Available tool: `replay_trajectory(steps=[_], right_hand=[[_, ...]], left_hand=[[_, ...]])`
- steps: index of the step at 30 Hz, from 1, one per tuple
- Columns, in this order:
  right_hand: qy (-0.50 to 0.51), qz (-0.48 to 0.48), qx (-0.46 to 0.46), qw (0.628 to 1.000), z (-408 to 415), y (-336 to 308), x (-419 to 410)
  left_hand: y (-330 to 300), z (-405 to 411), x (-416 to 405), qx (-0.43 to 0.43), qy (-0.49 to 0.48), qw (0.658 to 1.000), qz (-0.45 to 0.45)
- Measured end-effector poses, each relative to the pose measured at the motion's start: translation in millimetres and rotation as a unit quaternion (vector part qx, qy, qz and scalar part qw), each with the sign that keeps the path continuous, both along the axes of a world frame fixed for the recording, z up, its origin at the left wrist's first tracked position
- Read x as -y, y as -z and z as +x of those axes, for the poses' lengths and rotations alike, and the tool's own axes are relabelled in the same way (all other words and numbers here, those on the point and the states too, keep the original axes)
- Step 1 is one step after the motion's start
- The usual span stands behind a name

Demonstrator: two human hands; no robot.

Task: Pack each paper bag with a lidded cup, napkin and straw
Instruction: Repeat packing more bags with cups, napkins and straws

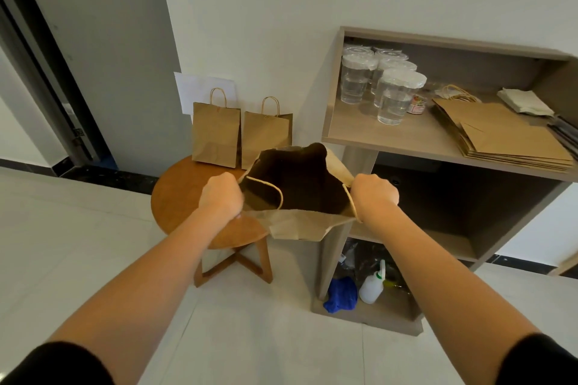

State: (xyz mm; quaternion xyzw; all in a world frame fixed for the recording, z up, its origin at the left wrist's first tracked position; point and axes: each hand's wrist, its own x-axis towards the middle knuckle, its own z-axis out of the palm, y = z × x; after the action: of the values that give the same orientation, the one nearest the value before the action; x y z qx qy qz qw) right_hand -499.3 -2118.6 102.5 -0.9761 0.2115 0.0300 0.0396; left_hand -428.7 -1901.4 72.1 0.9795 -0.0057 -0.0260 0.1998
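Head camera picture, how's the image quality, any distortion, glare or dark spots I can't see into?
Head view: wide-angle bending curves the shelf unit and stretches both forearms; the open paper bag, gripped by the left hand and right hand, is black inside, so its contents cannot be told; the lidded cups show soft highlights, no harsh glare; light is even and edges look slightly soft.

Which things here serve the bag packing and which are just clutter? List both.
For the job: open paper bag held by left hand and right hand; lidded cups; napkins; flat bags; two standing bags.

Lying about: small jar; white bottle; blue cloth.
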Motion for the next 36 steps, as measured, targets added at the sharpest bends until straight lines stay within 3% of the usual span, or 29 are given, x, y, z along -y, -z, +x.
replay_trajectory(steps=[5,9,13,15,17,19,21,23,25,31,33,36], right_hand=[[-0.017,0.068,0.017,0.997,12,6,-8],[-0.013,0.166,0.029,0.986,16,4,-12],[-0.038,0.181,0.023,0.982,26,4,-27],[-0.051,0.166,0.011,0.985,35,7,-38],[-0.061,0.156,0.002,0.986,44,8,-50],[-0.069,0.152,-0.004,0.986,55,11,-63],[-0.081,0.157,-0.011,0.984,67,14,-77],[-0.094,0.160,-0.014,0.982,79,17,-89],[-0.100,0.171,-0.011,0.980,90,19,-95],[-0.129,0.253,-0.034,0.958,129,14,-83],[-0.126,0.294,0.010,0.947,144,5,-70],[-0.133,0.278,0.103,0.946,167,-19,-47]], left_hand=[[7,4,-2,-0.020,0.016,0.997,-0.070],[15,8,-20,-0.140,0.064,0.967,-0.201],[12,21,-44,-0.258,0.107,0.930,-0.240],[6,30,-54,-0.248,0.118,0.906,-0.323],[-5,34,-56,-0.161,0.114,0.903,-0.381],[-13,37,-50,-0.090,0.135,0.933,-0.321],[-15,37,-39,-0.086,0.171,0.968,-0.160],[-6,43,-32,-0.093,0.177,0.979,-0.035],[1,48,-32,-0.090,0.162,0.983,0.005],[14,92,-45,-0.085,0.085,0.993,0.004],[18,116,-42,-0.122,0.046,0.991,-0.043],[22,145,-33,-0.175,-0.008,0.977,-0.123]])
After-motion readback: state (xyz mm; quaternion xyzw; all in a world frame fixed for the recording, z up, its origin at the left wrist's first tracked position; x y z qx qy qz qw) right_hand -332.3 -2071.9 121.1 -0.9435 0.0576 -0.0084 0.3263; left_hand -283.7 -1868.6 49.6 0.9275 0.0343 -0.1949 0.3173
